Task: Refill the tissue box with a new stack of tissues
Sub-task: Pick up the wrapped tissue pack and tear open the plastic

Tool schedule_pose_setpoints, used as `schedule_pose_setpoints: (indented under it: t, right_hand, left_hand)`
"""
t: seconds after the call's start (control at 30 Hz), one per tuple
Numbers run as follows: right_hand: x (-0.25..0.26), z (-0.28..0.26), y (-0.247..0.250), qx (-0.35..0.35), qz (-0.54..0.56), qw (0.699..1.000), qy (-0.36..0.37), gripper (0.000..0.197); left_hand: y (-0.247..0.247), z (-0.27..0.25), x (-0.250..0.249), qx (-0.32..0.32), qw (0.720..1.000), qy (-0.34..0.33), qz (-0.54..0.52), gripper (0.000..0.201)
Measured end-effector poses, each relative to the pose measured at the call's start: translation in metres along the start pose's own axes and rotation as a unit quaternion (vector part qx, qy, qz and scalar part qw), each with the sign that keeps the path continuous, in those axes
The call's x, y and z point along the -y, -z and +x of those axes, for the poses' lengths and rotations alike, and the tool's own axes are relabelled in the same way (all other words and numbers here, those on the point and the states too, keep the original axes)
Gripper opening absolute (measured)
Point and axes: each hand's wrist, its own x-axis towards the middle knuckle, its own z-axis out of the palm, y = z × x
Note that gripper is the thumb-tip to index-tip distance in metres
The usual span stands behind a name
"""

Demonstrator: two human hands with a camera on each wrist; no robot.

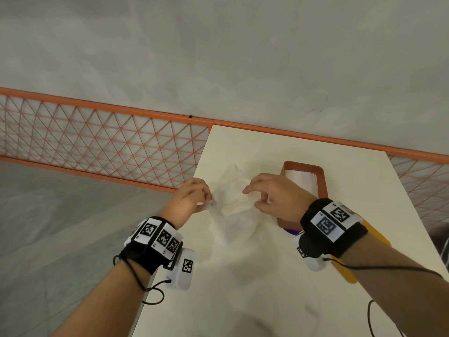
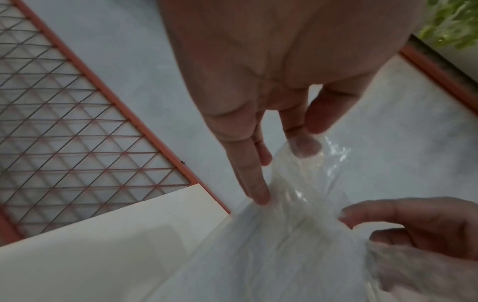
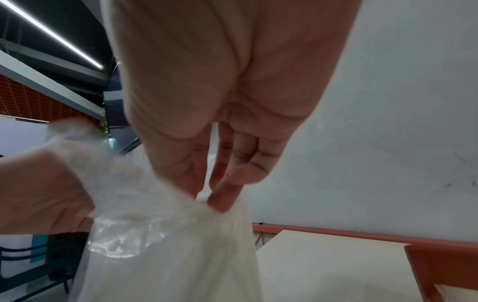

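Observation:
Both hands hold a clear, crumpled plastic wrapper [image 1: 233,215] just above the cream table [image 1: 267,300]. My left hand [image 1: 194,198] pinches its left edge between thumb and finger, as the left wrist view shows [image 2: 305,143]. My right hand [image 1: 269,195] pinches the wrapper's right edge, thumb against fingertips [image 3: 207,200]. The wrapper [image 3: 168,255] hangs down between the hands; I cannot tell what it holds. Behind my right hand stands the orange tissue box [image 1: 320,176], open on top, with white tissues [image 1: 298,177] inside.
A flat yellow piece [image 1: 349,273] lies on the table under my right forearm, with something purple [image 1: 290,231] beside it. An orange mesh railing [image 1: 97,142] runs along the table's far and left sides. The table's left edge is just under my left wrist.

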Motion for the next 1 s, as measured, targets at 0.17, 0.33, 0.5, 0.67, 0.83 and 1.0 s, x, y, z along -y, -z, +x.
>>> schedule_pose_setpoints:
  t: [0.17,0.33,0.5,0.67,0.83,1.0]
  right_hand:
    - [-0.001,0.000,0.002,0.022,-0.013,1.000,-0.005,0.040]
    - [0.005,0.004,0.005,0.051,-0.054,0.997,0.014,0.042]
    - [0.010,0.007,0.002,0.053,-0.090,0.994,0.018,0.043]
    - [0.012,0.005,-0.003,0.049,-0.109,0.992,0.028,0.045]
    - [0.010,0.000,-0.006,0.035,-0.106,0.993,0.036,0.043]
    - [0.012,-0.001,-0.006,0.036,-0.112,0.993,0.033,0.040]
  left_hand:
    - [0.002,0.002,0.004,-0.030,0.991,-0.039,0.126,0.043]
    - [0.000,-0.003,-0.003,0.036,0.982,-0.068,0.174,0.042]
    - [-0.014,-0.006,-0.004,0.066,0.956,-0.063,0.280,0.062]
    - [-0.021,-0.007,0.003,0.053,0.959,-0.070,0.270,0.051]
    - [-0.022,-0.005,0.010,0.046,0.961,-0.088,0.257,0.044]
    - [-0.021,0.000,0.015,0.028,0.964,-0.088,0.247,0.037]
